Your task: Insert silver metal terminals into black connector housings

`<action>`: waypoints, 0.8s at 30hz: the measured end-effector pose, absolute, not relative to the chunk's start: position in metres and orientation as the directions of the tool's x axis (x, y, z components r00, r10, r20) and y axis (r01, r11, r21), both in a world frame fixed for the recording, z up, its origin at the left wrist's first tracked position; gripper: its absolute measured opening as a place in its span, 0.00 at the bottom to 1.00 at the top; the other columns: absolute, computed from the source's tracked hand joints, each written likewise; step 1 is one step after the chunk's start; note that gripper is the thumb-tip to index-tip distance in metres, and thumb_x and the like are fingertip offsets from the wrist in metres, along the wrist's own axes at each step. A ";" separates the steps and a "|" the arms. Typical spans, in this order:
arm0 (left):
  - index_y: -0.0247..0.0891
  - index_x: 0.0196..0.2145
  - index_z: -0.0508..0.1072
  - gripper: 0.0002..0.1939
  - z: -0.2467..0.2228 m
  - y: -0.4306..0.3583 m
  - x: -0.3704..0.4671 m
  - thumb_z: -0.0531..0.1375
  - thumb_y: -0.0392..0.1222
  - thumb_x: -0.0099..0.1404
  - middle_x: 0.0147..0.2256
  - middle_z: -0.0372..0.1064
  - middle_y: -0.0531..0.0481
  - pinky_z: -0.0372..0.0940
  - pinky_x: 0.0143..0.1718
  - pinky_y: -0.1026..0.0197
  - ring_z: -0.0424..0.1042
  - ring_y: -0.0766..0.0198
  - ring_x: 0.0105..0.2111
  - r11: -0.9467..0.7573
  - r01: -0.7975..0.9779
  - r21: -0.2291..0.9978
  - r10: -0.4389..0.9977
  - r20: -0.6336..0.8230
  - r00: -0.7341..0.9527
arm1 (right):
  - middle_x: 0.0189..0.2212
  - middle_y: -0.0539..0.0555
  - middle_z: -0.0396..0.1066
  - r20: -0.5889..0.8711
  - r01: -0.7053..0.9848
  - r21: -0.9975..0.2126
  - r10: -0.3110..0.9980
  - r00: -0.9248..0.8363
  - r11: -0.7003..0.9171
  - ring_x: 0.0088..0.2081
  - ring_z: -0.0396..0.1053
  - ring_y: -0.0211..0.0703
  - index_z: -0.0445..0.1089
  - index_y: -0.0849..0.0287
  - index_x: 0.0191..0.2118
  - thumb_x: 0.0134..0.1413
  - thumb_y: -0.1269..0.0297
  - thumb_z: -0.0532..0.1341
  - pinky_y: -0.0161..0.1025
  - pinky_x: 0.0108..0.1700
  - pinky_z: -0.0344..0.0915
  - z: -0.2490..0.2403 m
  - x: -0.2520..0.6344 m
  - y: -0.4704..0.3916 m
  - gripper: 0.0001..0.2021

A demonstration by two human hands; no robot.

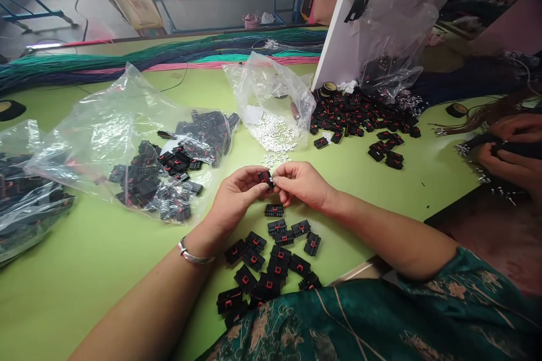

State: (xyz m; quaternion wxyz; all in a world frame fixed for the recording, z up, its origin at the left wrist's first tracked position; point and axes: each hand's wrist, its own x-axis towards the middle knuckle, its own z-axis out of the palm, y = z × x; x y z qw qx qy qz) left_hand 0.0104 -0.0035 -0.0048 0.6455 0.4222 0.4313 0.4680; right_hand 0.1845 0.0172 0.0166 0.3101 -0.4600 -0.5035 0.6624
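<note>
My left hand (237,190) grips a black connector housing (266,179) with red showing on it, between thumb and fingers. At the housing's right end, my right hand (302,181) is closed in a pinch. A tiny white piece shows at its fingertips, most of it hidden. Below both hands lie several loose black connector housings (279,262) with red clips, some close to my body. Just beyond my hands is a pile of small white pieces (275,134), spilling out of an open clear plastic bag (271,76).
Clear bags of black housings (144,175) lie at left. A heap of housings (351,110) sits by a white upright panel (339,28). Bundled wires (169,56) run along the table's (105,271) back. At right, another person's hands (512,152) hold dark wires.
</note>
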 end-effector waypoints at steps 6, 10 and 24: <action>0.37 0.40 0.78 0.17 -0.002 -0.005 0.010 0.72 0.40 0.52 0.34 0.77 0.47 0.71 0.39 0.59 0.76 0.62 0.33 0.172 -0.179 0.969 0.975 -0.141 0.173 | 0.15 0.44 0.67 -0.283 0.126 -0.959 0.882 -0.376 -0.254 0.14 0.65 0.31 0.65 0.60 0.28 0.51 0.71 0.60 0.26 0.17 0.64 0.016 0.185 0.016 0.03; 0.36 0.38 0.78 0.16 0.000 -0.006 0.011 0.72 0.40 0.50 0.31 0.77 0.48 0.72 0.38 0.58 0.75 0.62 0.31 0.179 -0.153 0.972 0.975 -0.154 0.162 | 0.11 0.42 0.64 -0.272 0.210 -0.956 0.882 -0.384 -0.203 0.12 0.63 0.32 0.62 0.58 0.27 0.50 0.73 0.59 0.27 0.15 0.61 0.012 0.183 0.016 0.05; 0.37 0.41 0.75 0.18 -0.005 -0.002 0.006 0.72 0.42 0.53 0.33 0.78 0.48 0.73 0.38 0.57 0.77 0.62 0.31 0.202 -0.242 0.949 0.963 -0.148 0.224 | 0.19 0.46 0.71 -0.277 0.034 -0.958 0.882 -0.381 -0.286 0.16 0.67 0.32 0.64 0.60 0.29 0.54 0.68 0.60 0.29 0.17 0.67 0.020 0.181 0.014 0.05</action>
